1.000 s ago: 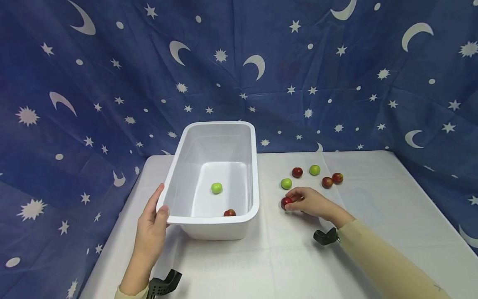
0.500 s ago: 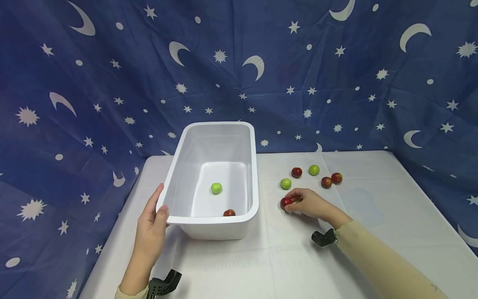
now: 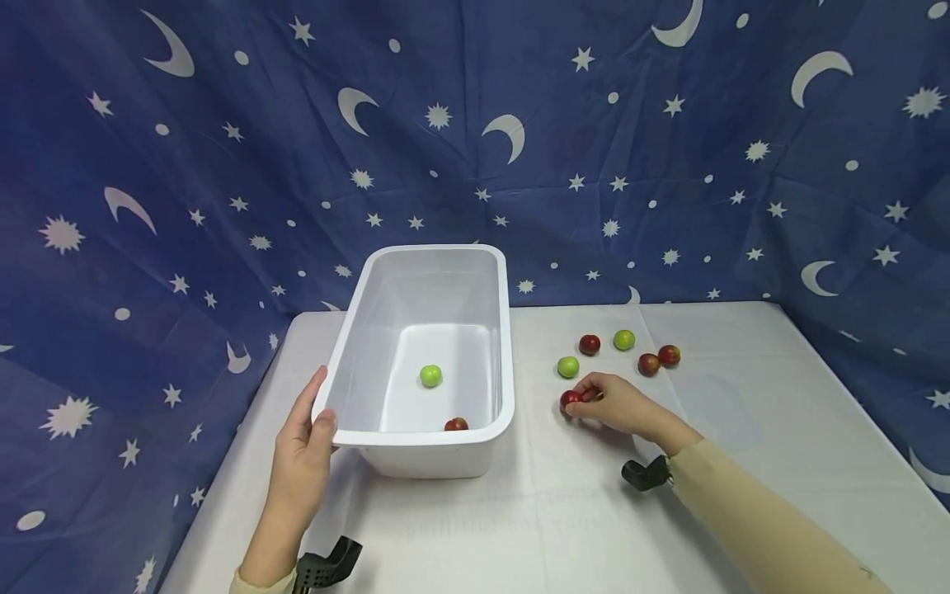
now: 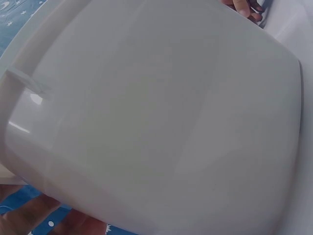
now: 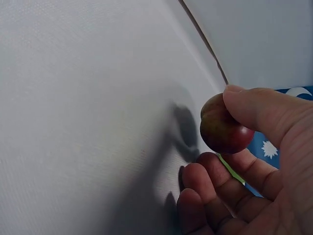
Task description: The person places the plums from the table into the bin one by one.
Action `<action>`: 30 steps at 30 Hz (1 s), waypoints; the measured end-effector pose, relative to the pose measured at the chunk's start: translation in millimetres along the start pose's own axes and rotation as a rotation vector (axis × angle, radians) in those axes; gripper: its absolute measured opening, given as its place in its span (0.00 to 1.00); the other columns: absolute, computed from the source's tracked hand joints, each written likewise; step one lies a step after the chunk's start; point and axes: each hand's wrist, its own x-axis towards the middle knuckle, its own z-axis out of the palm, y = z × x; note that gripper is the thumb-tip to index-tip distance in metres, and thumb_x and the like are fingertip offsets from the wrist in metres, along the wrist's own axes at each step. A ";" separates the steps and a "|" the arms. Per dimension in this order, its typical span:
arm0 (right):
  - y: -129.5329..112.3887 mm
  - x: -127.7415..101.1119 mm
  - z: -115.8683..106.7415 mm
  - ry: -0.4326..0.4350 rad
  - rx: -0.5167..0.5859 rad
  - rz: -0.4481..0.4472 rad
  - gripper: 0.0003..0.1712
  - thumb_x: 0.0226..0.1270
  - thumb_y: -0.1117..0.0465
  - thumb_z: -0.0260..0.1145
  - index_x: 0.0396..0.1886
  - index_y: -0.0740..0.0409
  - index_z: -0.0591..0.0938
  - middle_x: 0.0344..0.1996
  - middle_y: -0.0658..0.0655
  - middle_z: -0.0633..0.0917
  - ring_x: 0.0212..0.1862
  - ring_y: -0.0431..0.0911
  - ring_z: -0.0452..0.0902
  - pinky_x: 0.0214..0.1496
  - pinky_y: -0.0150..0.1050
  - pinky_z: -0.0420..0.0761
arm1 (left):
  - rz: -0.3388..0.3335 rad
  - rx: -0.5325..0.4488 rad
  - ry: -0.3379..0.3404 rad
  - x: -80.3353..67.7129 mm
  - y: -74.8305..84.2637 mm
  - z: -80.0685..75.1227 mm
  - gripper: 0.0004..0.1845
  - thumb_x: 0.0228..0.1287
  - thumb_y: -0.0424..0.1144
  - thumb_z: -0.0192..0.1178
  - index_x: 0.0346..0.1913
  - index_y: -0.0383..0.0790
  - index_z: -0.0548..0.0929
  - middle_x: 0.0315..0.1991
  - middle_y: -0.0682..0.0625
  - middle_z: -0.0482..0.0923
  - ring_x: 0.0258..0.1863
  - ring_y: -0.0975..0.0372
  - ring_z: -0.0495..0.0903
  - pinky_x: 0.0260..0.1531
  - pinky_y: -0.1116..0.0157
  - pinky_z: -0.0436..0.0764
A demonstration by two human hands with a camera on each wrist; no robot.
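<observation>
My right hand (image 3: 622,406) pinches a red plum (image 3: 571,400) between thumb and fingers, to the right of the white plastic bin (image 3: 423,439). In the right wrist view, that plum (image 5: 222,129) appears just off the tablecloth, its shadow falling apart from it. The left hand (image 3: 300,470) grips the bin's near left corner, thumb on the rim and fingers along the outer side. Inside the bin lie a green plum (image 3: 430,376) and a red plum (image 3: 456,424), the latter partly hidden by the front rim. The bin's outer wall (image 4: 156,117) fills most of the left wrist view.
Beyond the right hand, loose on the white tablecloth (image 3: 519,528), are two green plums (image 3: 568,367) and several red plums (image 3: 590,345). A blue curtain (image 3: 564,115) with moons and stars hangs behind and along the sides.
The red plum in my right hand has risen very slightly from where it lay. My left hand and the bin stay where they were.
</observation>
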 end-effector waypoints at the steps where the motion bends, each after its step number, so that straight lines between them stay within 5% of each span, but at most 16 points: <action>1: -0.6 -0.5 -1.6 -0.001 -0.001 -0.006 0.22 0.58 0.47 0.73 0.44 0.56 0.79 0.36 0.53 0.79 0.36 0.47 0.73 0.36 0.39 0.76 | -0.001 -0.002 -0.001 0.0 -0.1 0.0 0.26 0.77 0.38 0.43 0.74 0.61 0.60 0.70 0.50 0.61 0.59 0.51 0.71 0.43 0.72 0.79; 21: -32.7 -10.2 -29.4 0.028 0.201 -0.072 0.33 0.58 0.40 0.71 0.53 0.57 0.75 0.47 0.57 0.79 0.49 0.54 0.75 0.53 0.51 0.76 | 0.002 0.014 0.005 -0.3 0.1 1.1 0.26 0.77 0.39 0.43 0.73 0.61 0.61 0.70 0.51 0.62 0.57 0.54 0.72 0.42 0.72 0.79; 30: -66.8 -11.8 -39.5 0.037 0.295 -0.113 0.33 0.59 0.38 0.69 0.54 0.56 0.74 0.45 0.57 0.82 0.46 0.52 0.76 0.49 0.46 0.76 | 0.009 0.001 0.006 -0.4 -0.9 0.6 0.26 0.77 0.38 0.43 0.73 0.60 0.61 0.70 0.50 0.62 0.58 0.52 0.71 0.42 0.72 0.79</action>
